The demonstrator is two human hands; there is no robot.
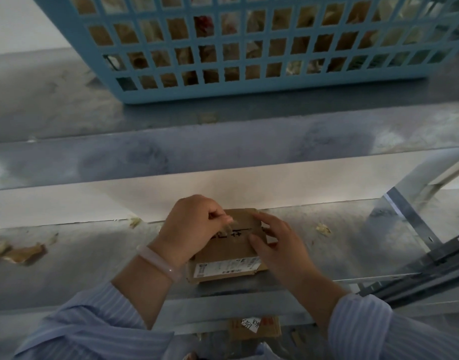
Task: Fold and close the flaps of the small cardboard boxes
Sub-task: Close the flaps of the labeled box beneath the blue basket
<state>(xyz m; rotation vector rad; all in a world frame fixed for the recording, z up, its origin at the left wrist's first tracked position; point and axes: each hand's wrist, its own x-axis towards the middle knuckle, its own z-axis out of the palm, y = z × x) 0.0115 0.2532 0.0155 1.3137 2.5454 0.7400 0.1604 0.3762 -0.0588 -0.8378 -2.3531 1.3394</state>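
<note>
1. Sleeves: blue-and-white striped, one on each forearm, at the bottom edge of the view.

2. Second box: brown cardboard, below the front lip of the shelf and partly hidden by it. It carried a white sticker with handwritten digits.

3. Bracelet: pale and smooth, worn on the left wrist.

4. Box: small, brown cardboard, standing on the shelf near its front edge, between the two hands. Its top lay flat and bore dark printed marks. A white label with a barcode sat on the side facing the person.

5. Left hand: over the box's left part, fingers curled and pressed together, pinching a pale translucent strip just above the box top. The strip was too blurred to name.

6. Right hand: on the box's right side, fingers nearly straight and loosely spread. The thumb pressed on the top and the forefinger reached to the far right corner.

7. Scraps: brown and pale torn bits on the shelf, some well to the left of the box and others to its right.

8. Rails: dark metal bars lying slantwise at the shelf's right end.

9. Upper shelf: grey metal, smudged, above and beyond the box.

10. Basket: light blue plastic with a square-grid wall, standing on the upper shelf. Brown and pale contents showed through the holes, too blurred to identify.
</note>
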